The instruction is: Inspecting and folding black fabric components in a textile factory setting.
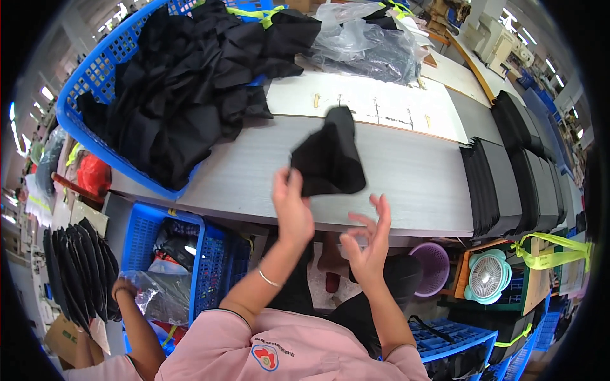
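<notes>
Pinched between the thumb and fingers of my left hand (292, 206) is a small folded piece of black fabric (333, 155), lifted over the near part of the grey table (406, 171). Its upper corner points away from me, and its outline is slightly blurred. My right hand (370, 244) hovers just right of the fabric, fingers spread, touching nothing. To the left, a large heap of black cloth (184, 82) fills a blue plastic basket (82, 127) and spills onto the tabletop.
Neat stacks of folded black pieces (495, 184) line the table's right end. A white marked board (375, 108) and clear plastic bags (368, 47) lie at the back. Below are a purple bin (429, 270) and a turquoise fan (488, 277). A co-worker's arm (143, 333) reaches toward a lower blue crate (136, 235).
</notes>
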